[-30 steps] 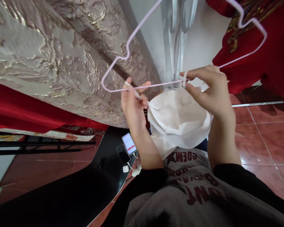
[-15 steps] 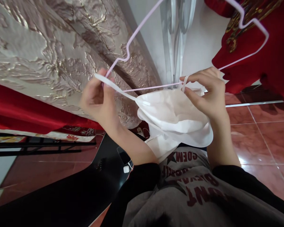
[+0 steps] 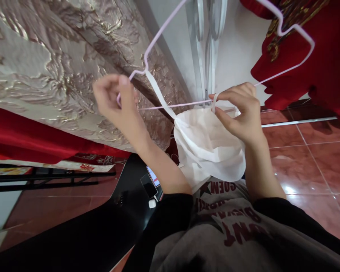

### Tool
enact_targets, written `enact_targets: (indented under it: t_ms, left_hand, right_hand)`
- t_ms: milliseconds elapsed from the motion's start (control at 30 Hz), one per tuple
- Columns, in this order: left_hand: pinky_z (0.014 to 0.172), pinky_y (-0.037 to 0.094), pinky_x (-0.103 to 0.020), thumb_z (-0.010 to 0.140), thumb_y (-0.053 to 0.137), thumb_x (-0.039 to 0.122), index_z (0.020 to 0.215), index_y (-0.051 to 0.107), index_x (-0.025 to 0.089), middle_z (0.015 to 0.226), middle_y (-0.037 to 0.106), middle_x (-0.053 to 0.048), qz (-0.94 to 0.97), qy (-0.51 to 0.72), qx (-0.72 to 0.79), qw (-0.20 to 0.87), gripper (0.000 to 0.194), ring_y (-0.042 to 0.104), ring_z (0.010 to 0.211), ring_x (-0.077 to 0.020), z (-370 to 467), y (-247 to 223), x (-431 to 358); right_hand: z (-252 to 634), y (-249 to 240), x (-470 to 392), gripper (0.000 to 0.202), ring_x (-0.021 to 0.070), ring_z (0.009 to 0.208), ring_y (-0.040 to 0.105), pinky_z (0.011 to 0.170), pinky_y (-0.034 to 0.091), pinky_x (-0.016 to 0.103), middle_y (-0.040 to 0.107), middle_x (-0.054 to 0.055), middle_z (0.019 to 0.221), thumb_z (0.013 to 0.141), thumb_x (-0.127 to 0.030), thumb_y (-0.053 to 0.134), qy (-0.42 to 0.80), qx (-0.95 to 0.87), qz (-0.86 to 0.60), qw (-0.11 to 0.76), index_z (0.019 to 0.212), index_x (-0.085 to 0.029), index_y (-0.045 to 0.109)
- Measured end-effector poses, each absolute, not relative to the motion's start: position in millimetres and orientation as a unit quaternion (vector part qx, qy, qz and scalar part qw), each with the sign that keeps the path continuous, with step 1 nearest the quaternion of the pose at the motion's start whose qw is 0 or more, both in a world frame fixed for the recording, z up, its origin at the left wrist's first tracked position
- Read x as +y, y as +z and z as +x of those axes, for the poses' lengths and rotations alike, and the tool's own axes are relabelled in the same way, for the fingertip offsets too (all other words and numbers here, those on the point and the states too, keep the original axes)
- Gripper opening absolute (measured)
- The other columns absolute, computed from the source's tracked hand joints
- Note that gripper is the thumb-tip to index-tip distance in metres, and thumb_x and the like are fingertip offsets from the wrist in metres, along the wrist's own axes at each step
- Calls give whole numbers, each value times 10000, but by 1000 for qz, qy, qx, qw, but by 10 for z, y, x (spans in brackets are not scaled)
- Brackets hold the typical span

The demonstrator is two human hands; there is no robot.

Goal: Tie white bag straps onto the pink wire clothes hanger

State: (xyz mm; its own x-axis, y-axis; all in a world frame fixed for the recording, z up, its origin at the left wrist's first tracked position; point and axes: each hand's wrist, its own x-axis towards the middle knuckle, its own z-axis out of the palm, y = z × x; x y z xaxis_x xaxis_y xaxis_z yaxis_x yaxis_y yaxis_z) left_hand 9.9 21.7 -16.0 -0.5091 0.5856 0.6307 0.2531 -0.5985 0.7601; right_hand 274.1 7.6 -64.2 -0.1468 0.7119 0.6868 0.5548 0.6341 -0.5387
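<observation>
Garment (image 3: pixel 209 155): white, bunched below the hanger (image 3: pixel 188 104), between your forearms and in front of your shirt (image 3: pixel 215 234).
Left strap (image 3: pixel 160 94): half a second ago it stretched across your left fingers at the hanger's end; now it has left them and runs up to the notch in the hanger's upper arm.
Left hand (image 3: pixel 124 107): off the strap and curled around the hanger's left end; motion blur softens your fingers.
Right hand (image 3: pixel 242 113): much as before, its thumb and forefinger keeping the right strap (image 3: pixel 214 102) taut beside the bar.
Your hands: well apart, one on either side of the garment.
Hanger: its top runs out of view; your right hand covers part of the lower bar, so you can't see whether your other fingers grip it.
Lit phone (image 3: pixel 153 176): hidden half a second ago, now partly showing past your left forearm.
Dark phone (image 3: pixel 148 186): beside it on the black surface (image 3: pixel 102 226), its screen unreadable.
</observation>
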Motion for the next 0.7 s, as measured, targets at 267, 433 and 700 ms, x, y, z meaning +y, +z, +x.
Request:
enact_targets:
  t_ms: [267,433,700]
  left_hand:
    - [785,570,-309,1135,551,414,899,636,240,872,781,-5,400,786,369,294,305,741,798,-130,595,-635,-24]
    - [821,611,-318,1070,589,620,922,600,241,875,778,-15,413,766,400,288,407,775,853,-167,583,-626,-14]
    - [768,631,-329,1068,545,667,895,595,253,848,749,-28,408,760,423,278,452,789,852,-191,593,-675,10]
  right_hand:
    - [2609,-612,-7,206,291,1059,727,1090,514,607,801,23,1098,1001,-320,659,74,-756,-370,535,1178,-359,757]
    - [2856,-810,202,256,297,1150,721,1060,556,543,762,17,1127,899,-302,824,-55,-505,-303,807,1154,-311,822]
    - [3780,-561,290,269,308,1137,769,1039,600,532,729,0,1112,1005,-322,726,41,-621,-369,690,1253,-393,802]
